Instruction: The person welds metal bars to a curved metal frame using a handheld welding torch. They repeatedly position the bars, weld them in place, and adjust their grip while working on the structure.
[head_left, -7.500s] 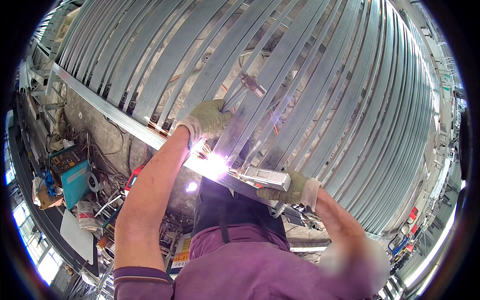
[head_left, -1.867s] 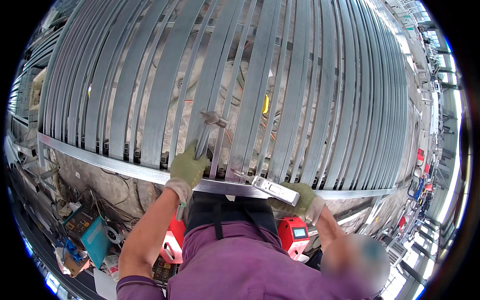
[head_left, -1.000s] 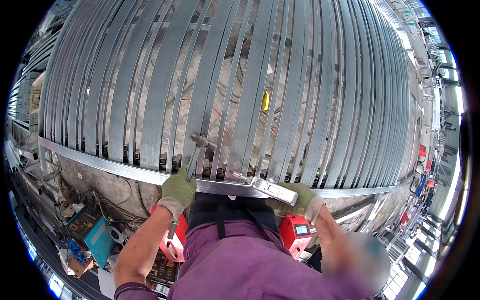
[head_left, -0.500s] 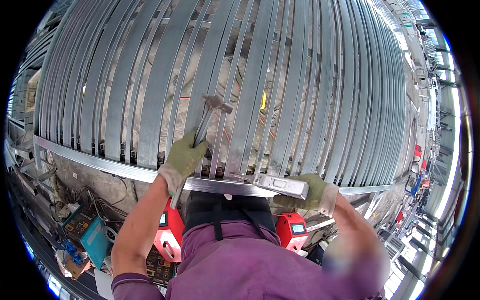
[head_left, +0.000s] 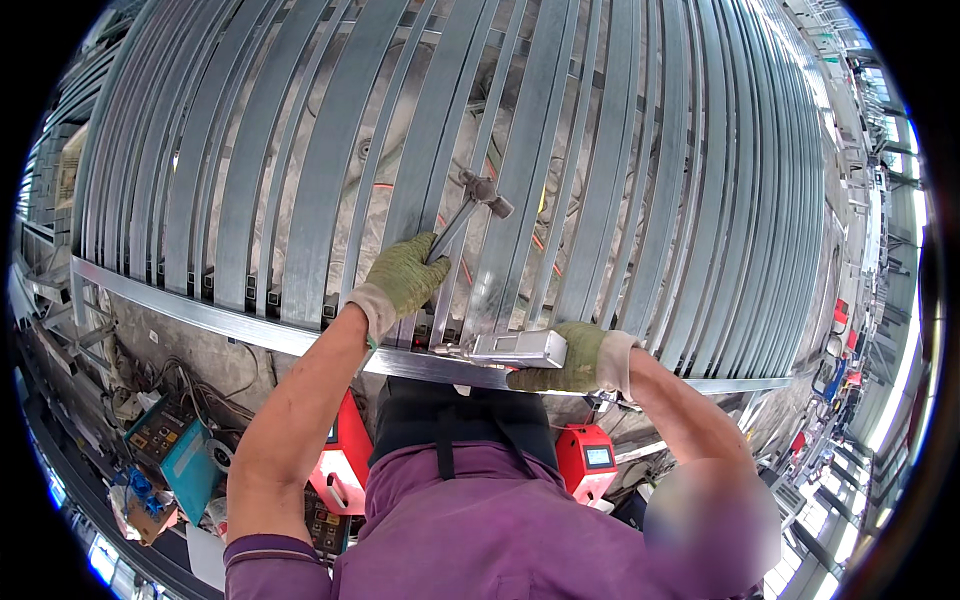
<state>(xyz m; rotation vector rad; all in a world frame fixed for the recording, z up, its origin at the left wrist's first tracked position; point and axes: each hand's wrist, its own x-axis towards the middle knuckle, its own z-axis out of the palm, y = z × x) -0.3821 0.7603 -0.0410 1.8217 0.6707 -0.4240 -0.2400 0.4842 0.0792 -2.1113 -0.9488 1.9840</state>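
Observation:
My left hand (head_left: 405,275), in a green work glove, is closed round the handle of a hammer (head_left: 486,194). The hammer's head points away from me, over the steel tubes (head_left: 432,150). My right hand (head_left: 575,358), gloved too, grips a boxy silver welding gun (head_left: 520,349). Its narrow nozzle points left at the tube ends along the near rail (head_left: 260,335) of the metal frame, and a small red spot shows close to the tip. Whether the nozzle touches the metal I cannot tell. My glove hides the gun's handle.
Long galvanized tubes lie side by side with gaps, showing cables on the floor below. Two red machines (head_left: 587,462) stand on either side of my body. A teal machine (head_left: 185,455) with tangled cables (head_left: 200,385) is at the lower left.
My left hand has moved right and away from me, with the hammer's head now farther right. My right hand has brought the welding gun left and slightly forward, to the tube ends.

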